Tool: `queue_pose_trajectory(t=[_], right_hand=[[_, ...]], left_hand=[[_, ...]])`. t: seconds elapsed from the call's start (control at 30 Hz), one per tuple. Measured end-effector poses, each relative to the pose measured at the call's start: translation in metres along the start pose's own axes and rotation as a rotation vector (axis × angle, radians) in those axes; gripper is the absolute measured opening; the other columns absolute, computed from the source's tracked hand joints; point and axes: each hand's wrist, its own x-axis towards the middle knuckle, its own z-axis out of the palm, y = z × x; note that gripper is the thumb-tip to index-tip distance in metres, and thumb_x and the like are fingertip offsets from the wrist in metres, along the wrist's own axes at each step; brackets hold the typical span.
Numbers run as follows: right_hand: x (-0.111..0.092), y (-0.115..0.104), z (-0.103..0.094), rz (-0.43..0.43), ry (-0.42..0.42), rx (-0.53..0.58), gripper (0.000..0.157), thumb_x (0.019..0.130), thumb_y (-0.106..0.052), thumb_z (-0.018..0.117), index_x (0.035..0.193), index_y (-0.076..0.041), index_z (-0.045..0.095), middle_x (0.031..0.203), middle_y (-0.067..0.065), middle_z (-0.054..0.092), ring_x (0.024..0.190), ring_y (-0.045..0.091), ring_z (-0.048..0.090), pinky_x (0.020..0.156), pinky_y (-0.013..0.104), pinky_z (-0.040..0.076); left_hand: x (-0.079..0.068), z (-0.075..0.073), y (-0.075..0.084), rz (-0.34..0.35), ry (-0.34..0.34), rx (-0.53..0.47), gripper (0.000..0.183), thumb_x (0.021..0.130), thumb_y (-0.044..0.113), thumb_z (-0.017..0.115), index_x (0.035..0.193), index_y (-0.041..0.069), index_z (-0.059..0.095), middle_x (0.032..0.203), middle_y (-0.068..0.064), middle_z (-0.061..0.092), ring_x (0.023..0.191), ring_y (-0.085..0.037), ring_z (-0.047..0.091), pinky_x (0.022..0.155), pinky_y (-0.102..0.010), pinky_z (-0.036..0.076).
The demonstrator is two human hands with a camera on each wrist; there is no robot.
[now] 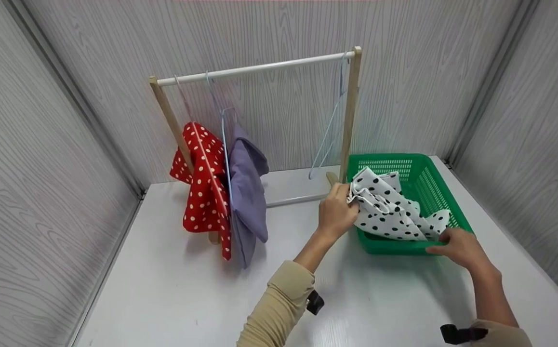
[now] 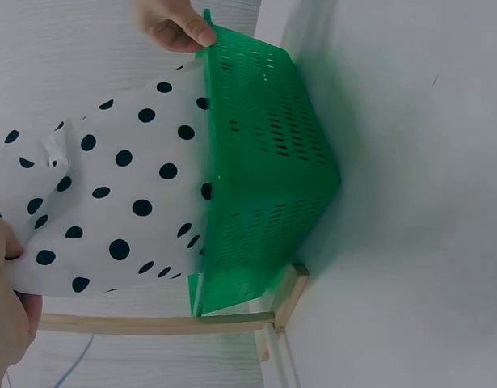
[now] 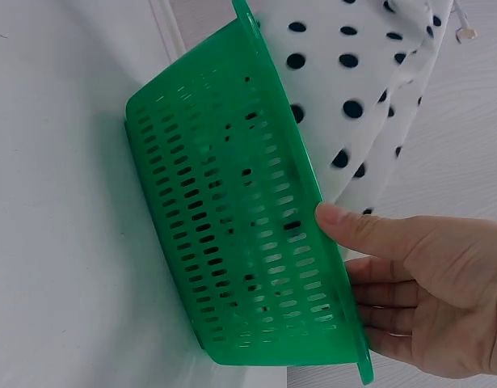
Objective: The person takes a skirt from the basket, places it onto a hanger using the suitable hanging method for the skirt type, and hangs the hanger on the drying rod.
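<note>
My left hand (image 1: 338, 210) grips one end of a white cloth with black dots (image 1: 387, 212), its fingers bunched into the fabric. That end is lifted to the basket's left rim, while the rest lies inside the green plastic basket (image 1: 399, 248). At the basket's near right corner, my right hand (image 1: 462, 246) holds the rim. In the right wrist view its thumb lies over the rim and the fingers of this hand (image 3: 442, 283) curl on the inner side, close to the cloth (image 3: 353, 105).
A small rack (image 1: 259, 67) with wooden posts and a white bar stands left of the basket. From it hang a red dotted garment (image 1: 204, 183) and a purple garment (image 1: 247, 188). A bare blue hanger (image 1: 327, 135) hangs by the right post. Grey panels (image 1: 33, 193) enclose the white table (image 1: 163, 299).
</note>
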Motion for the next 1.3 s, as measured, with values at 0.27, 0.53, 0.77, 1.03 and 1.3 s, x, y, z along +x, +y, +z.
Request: queue_pose_trajectory(t=[0.27, 0.53, 0.77, 1.03, 1.3], right_hand=[[-0.006, 0.003, 0.004, -0.001, 0.036, 0.022, 0.049, 0.075, -0.029, 0.076, 0.098, 0.012, 0.060, 0.093, 0.023, 0.061, 0.084, 0.034, 0.056, 0.069, 0.047, 0.047], [-0.008, 0.004, 0.003, -0.002, 0.046, 0.023, 0.050, 0.076, -0.028, 0.075, 0.099, 0.013, 0.060, 0.095, 0.025, 0.060, 0.085, 0.034, 0.055, 0.069, 0.047, 0.047], [-0.007, 0.002, 0.005, -0.008, 0.050, 0.017, 0.051, 0.076, -0.029, 0.075, 0.100, 0.013, 0.059, 0.095, 0.025, 0.060, 0.086, 0.034, 0.055, 0.071, 0.049, 0.047], [-0.005, 0.003, 0.005, -0.024, 0.051, 0.020, 0.050, 0.076, -0.029, 0.074, 0.100, 0.013, 0.059, 0.095, 0.025, 0.060, 0.085, 0.034, 0.055, 0.071, 0.049, 0.047], [-0.005, 0.005, 0.004, -0.038, 0.039, 0.005, 0.057, 0.078, -0.031, 0.074, 0.104, 0.017, 0.056, 0.097, 0.028, 0.058, 0.090, 0.042, 0.055, 0.073, 0.051, 0.046]], left_hand=[[-0.003, -0.033, -0.013, -0.007, 0.048, -0.004, 0.015, 0.074, 0.003, 0.065, 0.089, 0.002, 0.062, 0.080, -0.005, 0.057, 0.059, -0.011, 0.052, 0.051, -0.024, 0.043], [-0.002, -0.068, -0.027, 0.149, 0.145, 0.115, 0.022, 0.065, 0.002, 0.068, 0.085, 0.001, 0.060, 0.078, -0.007, 0.055, 0.067, -0.019, 0.056, 0.059, -0.031, 0.046], [0.005, -0.099, -0.031, 0.286, 0.240, 0.146, 0.025, 0.060, -0.001, 0.068, 0.083, 0.001, 0.059, 0.078, -0.008, 0.055, 0.068, -0.021, 0.055, 0.061, -0.032, 0.046], [0.009, -0.132, -0.043, 0.351, 0.320, 0.184, 0.028, 0.061, -0.001, 0.069, 0.087, -0.003, 0.060, 0.084, -0.012, 0.057, 0.075, -0.025, 0.057, 0.068, -0.035, 0.048], [0.006, -0.140, -0.065, 0.399, 0.306, 0.266, 0.029, 0.062, -0.001, 0.067, 0.091, -0.004, 0.061, 0.086, -0.013, 0.058, 0.074, -0.027, 0.058, 0.068, -0.036, 0.049]])
